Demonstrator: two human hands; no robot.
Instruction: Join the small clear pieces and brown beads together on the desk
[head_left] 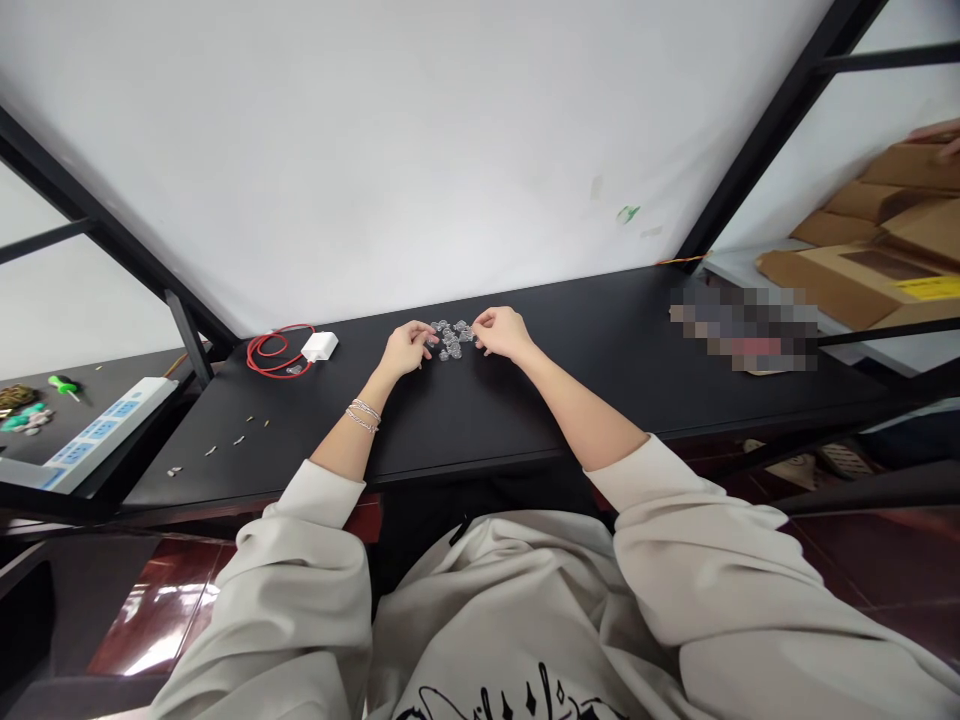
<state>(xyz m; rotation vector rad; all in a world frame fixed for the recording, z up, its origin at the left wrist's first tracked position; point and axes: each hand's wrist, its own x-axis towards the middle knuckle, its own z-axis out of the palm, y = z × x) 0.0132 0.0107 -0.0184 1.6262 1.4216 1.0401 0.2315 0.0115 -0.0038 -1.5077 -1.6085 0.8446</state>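
A small heap of clear, glassy pieces (450, 340) lies on the black tabletop (570, 400), between my two hands. My left hand (405, 350) reaches it from the left, fingertips at the heap's edge. From the other side comes my right hand (502, 333), its fingers curved down against the heap. At this size, I cannot tell whether either hand pinches a piece. A few silver bracelets (363, 415) circle my left wrist.
Left of my hands lie a coiled red cable (277, 352) and a white charger (320, 346). Small scattered pieces (238, 440) sit nearer the table's front edge. A white power strip (112, 435) lies further left. Cardboard boxes (870, 240) and a co-worker's hand (934, 140) show at upper right.
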